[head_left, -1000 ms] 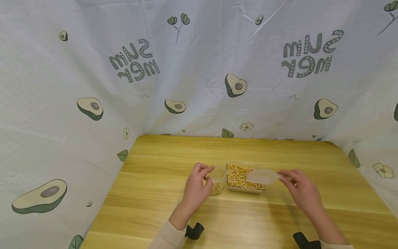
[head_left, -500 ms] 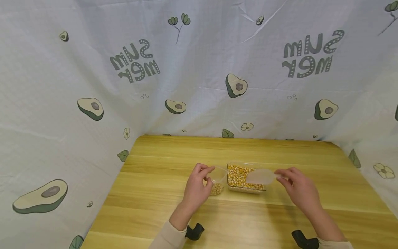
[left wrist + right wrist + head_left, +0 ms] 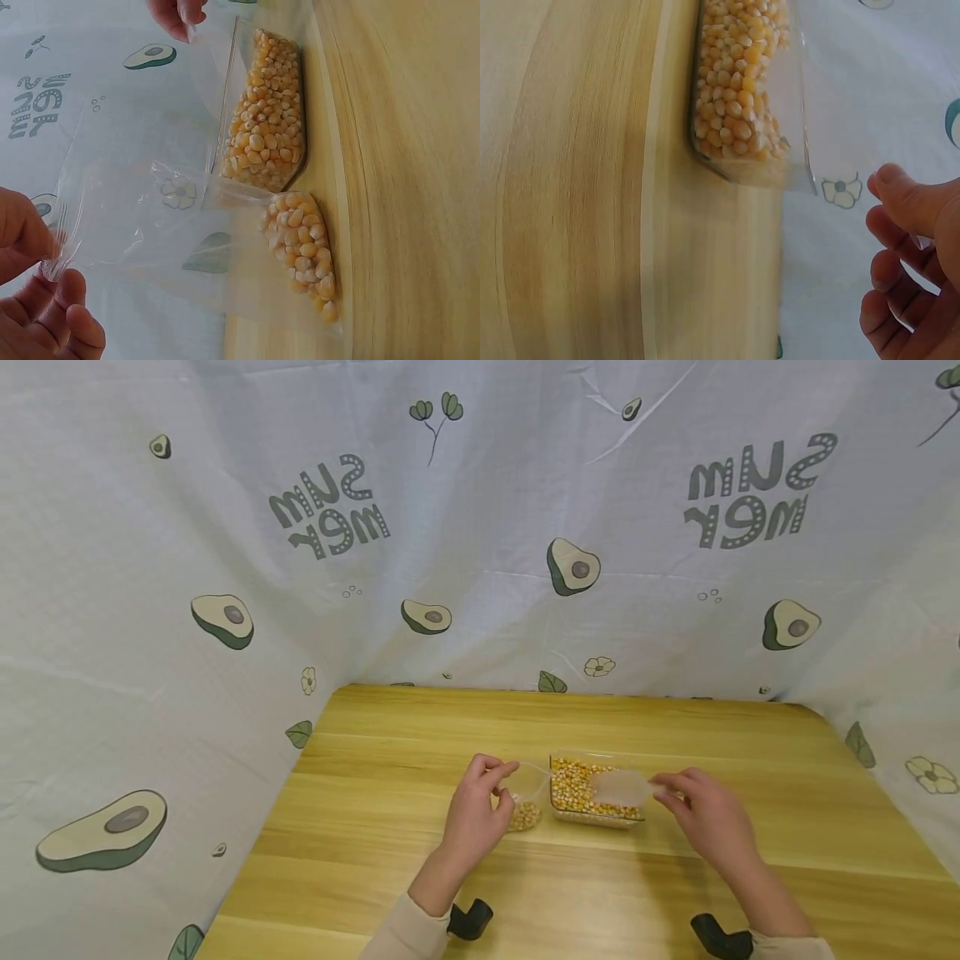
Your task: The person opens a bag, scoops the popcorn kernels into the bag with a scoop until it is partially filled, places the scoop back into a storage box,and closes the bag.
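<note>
My left hand [image 3: 474,806] pinches the top edge of a clear plastic bag [image 3: 135,232] between thumb and fingers. Corn kernels [image 3: 304,259] fill the bottom of that bag, which rests on the table. Right beside it stands a clear rectangular container [image 3: 596,819] with many yellow corn kernels [image 3: 731,90] in it. A translucent scoop [image 3: 621,787] has its bowl over the kernels, at the container's right part. Its handle end is pinched by my right hand [image 3: 708,814], just right of the container. The right wrist view barely shows the see-through scoop.
A wooden table [image 3: 360,860] lies under everything. White cloth [image 3: 480,527] printed with avocados and letters hangs behind it and along both sides. A black curved piece sits by each wrist, the left one [image 3: 471,920] and the right one [image 3: 722,937].
My right hand has moved left with the scoop, whose bowl now sits lower and further in over the container's kernels. The left hand and the bag have stayed about where they were.
</note>
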The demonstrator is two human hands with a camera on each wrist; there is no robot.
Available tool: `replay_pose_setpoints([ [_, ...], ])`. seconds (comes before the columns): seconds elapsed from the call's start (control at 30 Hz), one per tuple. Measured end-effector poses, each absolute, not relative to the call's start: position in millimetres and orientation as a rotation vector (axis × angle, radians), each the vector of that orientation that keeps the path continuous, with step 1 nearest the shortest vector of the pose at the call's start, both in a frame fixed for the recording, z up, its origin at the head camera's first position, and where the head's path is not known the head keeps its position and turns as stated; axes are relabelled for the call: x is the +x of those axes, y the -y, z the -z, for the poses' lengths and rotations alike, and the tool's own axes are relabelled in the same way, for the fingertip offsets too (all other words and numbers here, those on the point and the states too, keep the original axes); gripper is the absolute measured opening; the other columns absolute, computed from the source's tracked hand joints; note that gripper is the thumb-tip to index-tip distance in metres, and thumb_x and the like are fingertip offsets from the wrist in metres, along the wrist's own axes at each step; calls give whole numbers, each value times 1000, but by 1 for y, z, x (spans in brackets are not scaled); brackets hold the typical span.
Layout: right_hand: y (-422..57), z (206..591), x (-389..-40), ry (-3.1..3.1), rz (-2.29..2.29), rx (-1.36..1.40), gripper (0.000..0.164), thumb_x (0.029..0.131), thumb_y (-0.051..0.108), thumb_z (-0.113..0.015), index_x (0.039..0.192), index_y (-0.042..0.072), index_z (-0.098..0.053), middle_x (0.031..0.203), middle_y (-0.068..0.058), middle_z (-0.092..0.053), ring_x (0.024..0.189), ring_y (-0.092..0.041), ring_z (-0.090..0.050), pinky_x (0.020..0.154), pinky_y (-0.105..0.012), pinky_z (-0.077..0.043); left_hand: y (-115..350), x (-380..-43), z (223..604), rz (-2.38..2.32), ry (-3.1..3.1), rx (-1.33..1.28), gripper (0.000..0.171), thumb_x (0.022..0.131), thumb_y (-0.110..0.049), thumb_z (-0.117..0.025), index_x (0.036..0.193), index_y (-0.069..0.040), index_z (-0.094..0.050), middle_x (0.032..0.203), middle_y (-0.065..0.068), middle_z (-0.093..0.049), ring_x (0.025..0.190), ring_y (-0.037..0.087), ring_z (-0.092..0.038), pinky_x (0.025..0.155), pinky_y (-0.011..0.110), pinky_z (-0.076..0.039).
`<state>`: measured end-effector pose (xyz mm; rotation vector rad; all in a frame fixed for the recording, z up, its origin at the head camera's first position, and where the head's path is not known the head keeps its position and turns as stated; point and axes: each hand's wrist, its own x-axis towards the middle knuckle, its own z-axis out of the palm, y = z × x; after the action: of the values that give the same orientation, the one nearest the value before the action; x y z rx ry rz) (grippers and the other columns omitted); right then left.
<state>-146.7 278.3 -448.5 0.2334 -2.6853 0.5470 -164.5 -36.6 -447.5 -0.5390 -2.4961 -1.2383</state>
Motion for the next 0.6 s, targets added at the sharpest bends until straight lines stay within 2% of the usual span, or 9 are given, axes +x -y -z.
replay_pose_setpoints([
  [0.43,-273,459,-152,2675,-591,221,20,85,13,-76,105,9,-76,81,1,-64,58,1,-35,48,-22,-30,37,-165,447,1251,2528,-521,38,86,6,-60,121,-4,-71,109,6,-58,78,7,-51,65,16,-43],
  [0.6,-278,462,-149,2706,-643,158,23,88,14,-74,110,8,-73,93,-8,-71,65,-8,-52,52,-23,-37,38,-166,448,1242,2527,-522,38,86,5,-60,121,-6,-72,109,6,-58,78,7,-52,64,16,-43],
])
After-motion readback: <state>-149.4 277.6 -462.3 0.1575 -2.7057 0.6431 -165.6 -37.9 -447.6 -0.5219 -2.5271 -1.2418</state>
